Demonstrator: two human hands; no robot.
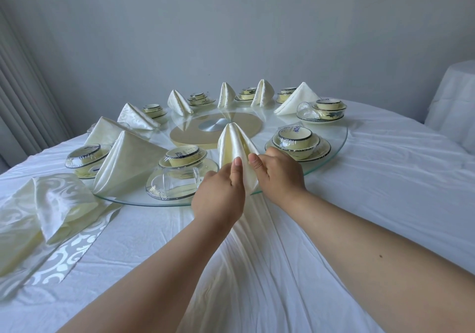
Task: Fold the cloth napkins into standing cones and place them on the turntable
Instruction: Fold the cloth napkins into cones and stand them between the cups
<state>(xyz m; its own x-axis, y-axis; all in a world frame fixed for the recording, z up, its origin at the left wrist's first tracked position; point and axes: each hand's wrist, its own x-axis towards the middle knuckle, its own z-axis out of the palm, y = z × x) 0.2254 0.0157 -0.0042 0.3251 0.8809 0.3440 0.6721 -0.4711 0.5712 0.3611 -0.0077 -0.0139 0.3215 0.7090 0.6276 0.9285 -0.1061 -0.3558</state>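
cone napkin (pixel 235 145) base behind hands (pixel 218 193), bowl print unreadable

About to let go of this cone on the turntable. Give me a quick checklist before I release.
1. Cone upright, tip up: ok.
2. Base fully on the turntable: not ok; the near lower edge hangs past the glass rim.
3. Left hand grip on the near fold: ok, thumb and fingers pinch it.
4. Right hand steadying the right side: ok, touching the cloth.
5. Clear of the wrapped bowl to the right: ok, a gap shows.
6. Will it stand unaided: cannot tell while both hands hold it.
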